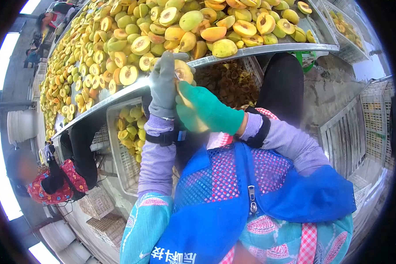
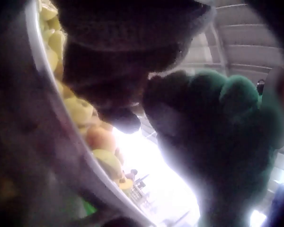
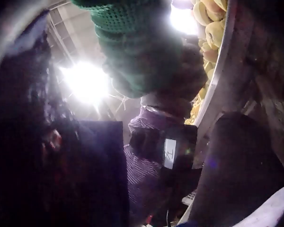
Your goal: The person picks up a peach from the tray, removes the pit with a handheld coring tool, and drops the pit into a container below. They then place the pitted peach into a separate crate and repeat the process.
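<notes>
My left hand in a grey glove (image 1: 163,86) grips a halved yellow fruit (image 1: 183,71) at the metal table's edge, its cut face towards my right hand. My right hand in a green glove (image 1: 211,110) has its fingers curled close against the left hand. A thin tool, mostly hidden in the right hand, shows only a small tip by the fruit. In the left wrist view the grey glove (image 2: 128,56) is dark above the green glove (image 2: 213,137). The right wrist view has the green glove (image 3: 137,52) near the top. Halved fruits (image 1: 141,45) cover the table.
A metal rim (image 1: 105,100) edges the table. Below it are a crate of yellow-green fruit (image 1: 131,127) and a heap of brown pieces (image 1: 229,83). Crates (image 1: 378,121) stand at right. A person in red floral clothing (image 1: 59,182) sits at left.
</notes>
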